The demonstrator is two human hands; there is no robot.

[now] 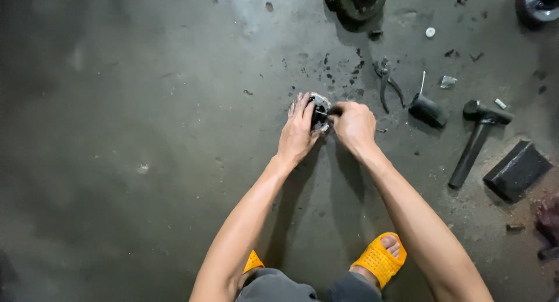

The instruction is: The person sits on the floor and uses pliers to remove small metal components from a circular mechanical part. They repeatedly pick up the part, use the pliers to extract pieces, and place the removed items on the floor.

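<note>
We work low over a dark, stained concrete floor (145, 133), which fills the whole view and carries scattered black chips and grease marks. At its right lie a black block (517, 169), a hammer (474, 140), a short black cylinder (426, 110) and a pair of pliers (386, 82). Orange sandals (378, 259) stand at the bottom edge. Near the centre, our left hand (298, 130) wraps its fingers around a small round metal part (320, 111) resting on the floor. Our right hand (353, 124) is closed on a thin tool (327, 111) touching that part.
</note>
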